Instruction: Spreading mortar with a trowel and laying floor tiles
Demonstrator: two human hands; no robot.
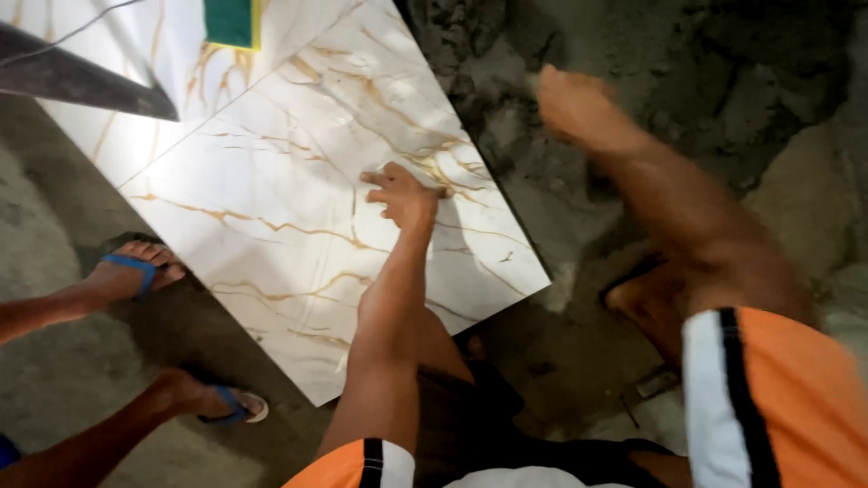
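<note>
Left hand [402, 194] flat on marble tile [271, 226], right hand [571, 101] blurred, perhaps in mortar [651, 63]

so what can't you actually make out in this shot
- Right hand, head view: motion-blurred over the dark mortar; whether it grips anything is unclear.
- Green block: cut off by the top edge.
- Another person's sandalled feet: the rest is cut off at the left edge.
- Left hand: flat on the marble tile, palm hidden.

no packages, labels, signs or screens show anywhere in the view; nothing printed, boxed or lit appears on the tiles or on the ground around them
</note>
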